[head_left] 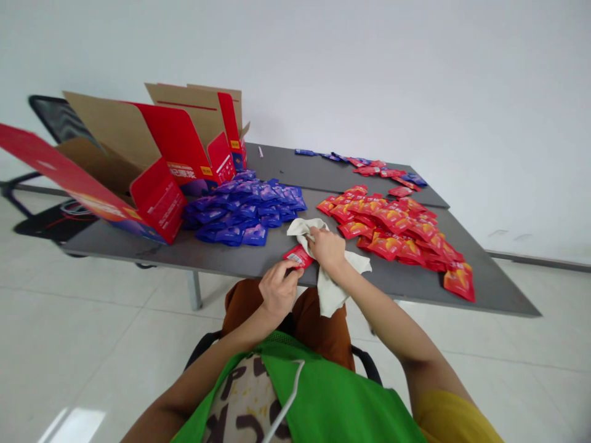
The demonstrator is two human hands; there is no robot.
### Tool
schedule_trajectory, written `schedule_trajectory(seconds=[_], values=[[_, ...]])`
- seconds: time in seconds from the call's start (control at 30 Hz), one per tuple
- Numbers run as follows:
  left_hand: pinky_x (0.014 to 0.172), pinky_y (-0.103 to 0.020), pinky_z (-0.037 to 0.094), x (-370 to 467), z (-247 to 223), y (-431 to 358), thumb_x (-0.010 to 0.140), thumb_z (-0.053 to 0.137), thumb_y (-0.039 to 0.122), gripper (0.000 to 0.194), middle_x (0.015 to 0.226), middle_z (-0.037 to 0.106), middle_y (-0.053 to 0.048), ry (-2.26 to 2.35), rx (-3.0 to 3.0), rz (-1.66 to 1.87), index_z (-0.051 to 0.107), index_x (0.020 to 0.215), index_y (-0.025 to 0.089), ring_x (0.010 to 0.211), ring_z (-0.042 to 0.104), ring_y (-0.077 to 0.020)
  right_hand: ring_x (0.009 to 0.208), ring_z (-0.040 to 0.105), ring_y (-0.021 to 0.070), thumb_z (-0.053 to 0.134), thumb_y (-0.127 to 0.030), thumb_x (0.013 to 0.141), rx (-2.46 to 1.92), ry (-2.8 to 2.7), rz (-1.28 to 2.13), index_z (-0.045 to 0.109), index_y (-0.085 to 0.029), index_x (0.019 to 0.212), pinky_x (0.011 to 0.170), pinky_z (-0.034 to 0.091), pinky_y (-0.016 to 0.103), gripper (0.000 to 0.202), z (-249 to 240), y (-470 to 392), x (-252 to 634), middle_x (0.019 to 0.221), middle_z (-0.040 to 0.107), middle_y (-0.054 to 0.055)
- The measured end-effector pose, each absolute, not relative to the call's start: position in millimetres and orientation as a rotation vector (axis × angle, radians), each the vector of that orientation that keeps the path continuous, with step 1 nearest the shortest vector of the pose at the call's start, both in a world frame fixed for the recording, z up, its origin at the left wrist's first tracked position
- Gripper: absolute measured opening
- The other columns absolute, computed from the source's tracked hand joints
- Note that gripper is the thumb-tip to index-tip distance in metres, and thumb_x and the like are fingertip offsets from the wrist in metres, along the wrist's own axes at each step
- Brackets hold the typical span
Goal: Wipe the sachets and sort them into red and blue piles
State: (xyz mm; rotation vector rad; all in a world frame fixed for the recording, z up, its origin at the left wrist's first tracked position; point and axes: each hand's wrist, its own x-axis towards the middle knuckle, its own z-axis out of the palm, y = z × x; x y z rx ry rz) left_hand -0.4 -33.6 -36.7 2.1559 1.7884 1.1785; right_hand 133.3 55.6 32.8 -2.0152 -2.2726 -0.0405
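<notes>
My left hand (279,288) pinches the lower edge of a red packet (298,256) at the table's front edge. Closed around a whitish cloth (331,292), my right hand (327,246) presses at the packet's upper right side. Part of the cloth hangs over the front edge. A heap of blue-purple packets (249,206) lies to the left of my hands. To their right spreads a larger heap of red packets (392,224).
Open red cartons (159,197) with raised flaps stand on the left of the grey table (221,257). More red and blue packets (369,166) lie along the back. A black chair (50,226) stands beyond the left end.
</notes>
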Motion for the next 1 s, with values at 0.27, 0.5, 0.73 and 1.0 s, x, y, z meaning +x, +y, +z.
schedule_trajectory(seconds=[0.27,0.5,0.73,1.0], values=[[0.084,-0.028,0.043,3.2,-38.7,-36.0,0.089,0.053,0.027,0.023,0.122,0.055,-0.008,1.956,2.08,1.305,0.072,0.077,0.024,0.108,0.055,-0.0204,0.091,0.065,0.0216,0.053,-0.054,0.088,-1.734,-2.256,0.141,0.064,-0.031,0.104,0.073,0.043,0.027,0.031,46.0,37.7,134.8,0.1,0.071,0.001],[0.075,-0.028,0.041,-0.2,-34.1,-32.4,0.09,0.053,0.027,0.02,0.099,0.064,-0.006,1.885,2.261,1.216,0.071,0.082,0.025,0.089,0.057,-0.0178,0.09,0.065,0.0199,0.05,-0.043,0.092,-1.83,-2.363,0.064,0.061,-0.029,0.108,0.07,0.043,0.025,0.025,26.4,31.3,123.0,0.104,0.069,0.004],[0.066,-0.031,0.038,0.1,-27.2,-30.9,0.087,0.056,0.022,0.015,0.088,0.065,-0.006,1.953,2.36,1.083,0.07,0.081,0.024,0.076,0.053,-0.0181,0.091,0.065,0.0224,0.05,-0.041,0.092,-2.096,-2.172,-0.153,0.063,-0.025,0.106,0.068,0.044,0.027,0.025,39.4,61.8,151.4,0.102,0.069,0.007],[0.068,-0.031,0.043,-3.6,-22.8,-30.0,0.084,0.059,0.021,0.014,0.107,0.061,-0.007,1.979,2.265,1.064,0.071,0.082,0.026,0.097,0.05,-0.0233,0.088,0.064,0.0182,0.053,-0.044,0.09,-1.663,-2.41,0.068,0.066,-0.028,0.095,0.067,0.04,0.024,0.021,35.0,25.9,128.1,0.099,0.069,0.001]])
